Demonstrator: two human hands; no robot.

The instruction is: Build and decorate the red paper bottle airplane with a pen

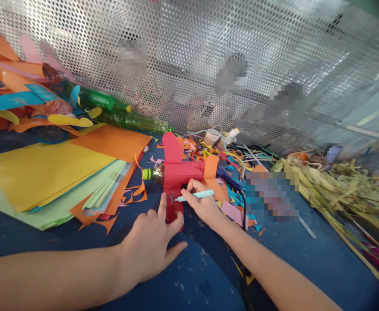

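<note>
The person's left hand [150, 242], fingers loosely spread and gripping nothing, appears to steady the near red paper wing [174, 218]; too light a touch could let it slide. The right hand [202, 207] pinches a pale blue pen [204, 194], tip at that wing; hard pressure might crease it or roll the paper-wrapped bottle [159, 173] just beyond on the bench [196, 280]. Farther back, loose scraps [209, 151] could snag the far wing [172, 147].

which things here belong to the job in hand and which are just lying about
In use:
light-blue pen, in the right hand
red paper-covered bottle, left hand at its near flap

Apparently lying about:
paper stack
paper scraps
green bottles
colourful bottle models
</note>
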